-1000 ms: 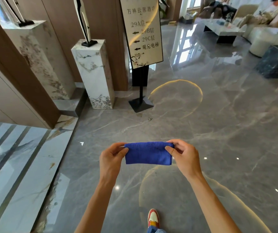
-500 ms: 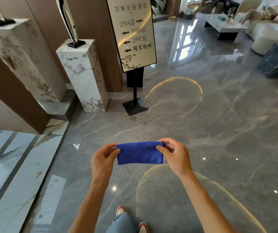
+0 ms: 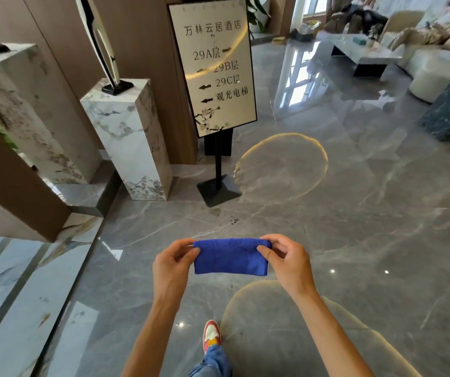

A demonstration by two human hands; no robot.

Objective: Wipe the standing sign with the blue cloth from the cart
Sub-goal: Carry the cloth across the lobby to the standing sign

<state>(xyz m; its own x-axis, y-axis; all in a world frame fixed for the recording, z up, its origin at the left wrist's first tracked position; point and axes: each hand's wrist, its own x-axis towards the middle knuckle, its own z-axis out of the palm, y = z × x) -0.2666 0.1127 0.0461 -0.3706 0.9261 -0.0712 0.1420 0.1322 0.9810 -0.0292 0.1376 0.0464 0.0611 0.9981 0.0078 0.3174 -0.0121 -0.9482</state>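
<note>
Closer now looms the standing sign [image 3: 213,66] as my left hand [image 3: 173,263] and right hand [image 3: 286,261] each pinch an end of the folded blue cloth [image 3: 230,257].

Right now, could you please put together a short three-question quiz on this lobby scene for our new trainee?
1. True or false: the blue cloth is already touching the standing sign.
2. How is the cloth held? A) draped over one forearm B) pinched at its two ends, one end by the left hand and the other by the right hand C) lying on the floor
3. Fill in: the sign's black base stands on the floor just right of a white marble ____.

Key: 1 false, the cloth is held in the air well short of the sign; 2 B; 3 pedestal.
</note>
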